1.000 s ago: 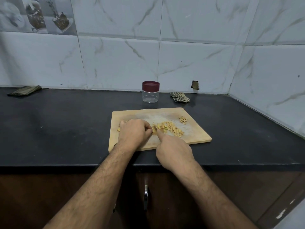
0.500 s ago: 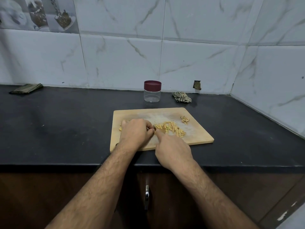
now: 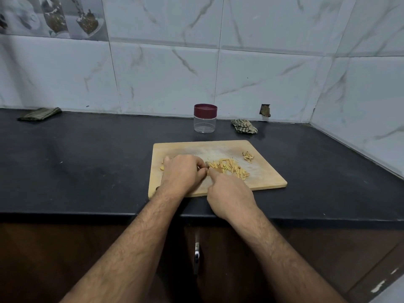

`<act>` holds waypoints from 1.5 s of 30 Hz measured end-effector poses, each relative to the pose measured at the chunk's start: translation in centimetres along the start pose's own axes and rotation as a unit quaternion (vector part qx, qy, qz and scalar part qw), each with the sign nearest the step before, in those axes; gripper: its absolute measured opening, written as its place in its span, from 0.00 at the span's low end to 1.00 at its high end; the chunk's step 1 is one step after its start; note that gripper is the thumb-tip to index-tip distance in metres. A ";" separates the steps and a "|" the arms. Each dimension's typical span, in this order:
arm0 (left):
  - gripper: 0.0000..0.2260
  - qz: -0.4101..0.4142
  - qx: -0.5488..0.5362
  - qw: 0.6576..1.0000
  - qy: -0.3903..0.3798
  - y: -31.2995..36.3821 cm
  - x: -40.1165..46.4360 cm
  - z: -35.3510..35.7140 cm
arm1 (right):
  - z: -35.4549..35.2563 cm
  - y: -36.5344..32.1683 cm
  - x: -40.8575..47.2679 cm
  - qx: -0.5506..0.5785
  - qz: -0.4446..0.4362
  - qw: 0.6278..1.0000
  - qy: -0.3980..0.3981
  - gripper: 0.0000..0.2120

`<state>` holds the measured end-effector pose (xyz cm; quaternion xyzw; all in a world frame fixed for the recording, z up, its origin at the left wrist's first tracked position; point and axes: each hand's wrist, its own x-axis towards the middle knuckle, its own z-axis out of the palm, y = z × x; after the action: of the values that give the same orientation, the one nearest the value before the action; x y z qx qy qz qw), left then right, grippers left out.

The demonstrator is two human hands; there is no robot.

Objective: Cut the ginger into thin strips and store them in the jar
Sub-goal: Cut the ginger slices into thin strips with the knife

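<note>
Black counter point(image 3: 87, 167) carries a cutting board point(image 3: 269, 180) at its front edge. Left hand point(image 3: 182, 173) curls over ginger point(image 3: 162, 167); right hand's point(image 3: 231, 193) hold unclear. Strips point(image 3: 229, 168) centre; jar point(image 3: 205, 118) at twelve o'clock.

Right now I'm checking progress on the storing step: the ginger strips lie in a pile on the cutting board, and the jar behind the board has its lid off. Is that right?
Not quite. In the head view the jar behind the cutting board has its maroon lid on and looks empty. The ginger strips do lie in a pile on the board.
</note>
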<state>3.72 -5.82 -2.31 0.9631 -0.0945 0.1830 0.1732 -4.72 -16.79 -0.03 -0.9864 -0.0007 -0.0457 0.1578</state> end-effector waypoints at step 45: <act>0.05 -0.037 -0.091 0.995 0.000 -0.6 0.4 0.4 | -0.5 -0.2 -0.4 -0.022 0.004 1.000 -0.021 0.28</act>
<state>4.38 -5.43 -2.72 0.9462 -0.0752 0.1670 0.2667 -5.14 -16.75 0.46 -0.9904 0.0013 -0.0246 0.1364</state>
